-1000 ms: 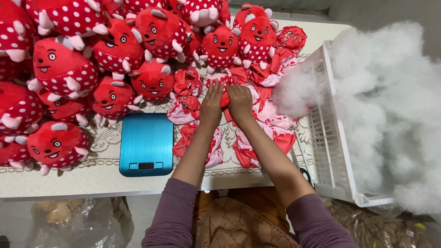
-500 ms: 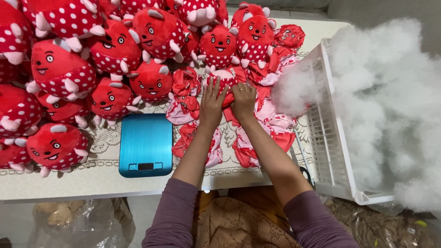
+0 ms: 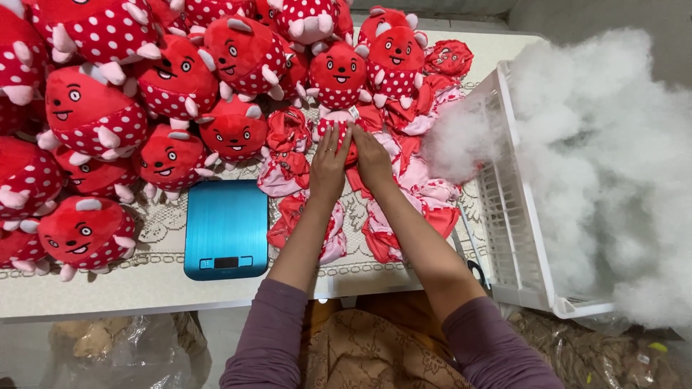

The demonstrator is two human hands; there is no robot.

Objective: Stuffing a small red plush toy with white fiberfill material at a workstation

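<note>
My left hand (image 3: 330, 164) and my right hand (image 3: 373, 158) lie side by side at the middle of the table, fingers pressed around a small red dotted plush toy (image 3: 339, 124) that stands just beyond the fingertips. Flat unstuffed red and pink toy skins (image 3: 404, 194) lie under and around both hands. A big heap of stuffed red dotted plush toys (image 3: 173, 79) with faces fills the left and far side of the table.
A blue flat kitchen scale (image 3: 225, 227) lies left of my left arm. A white plastic crate (image 3: 512, 209) on its side at the right spills white stuffing fibre (image 3: 598, 158). The table (image 3: 144, 288) has a lace-pattern cover; bags lie on the floor below.
Both hands have shifted slightly away from me along the table, staying together on the small plush toy. The view has tilted a little.
</note>
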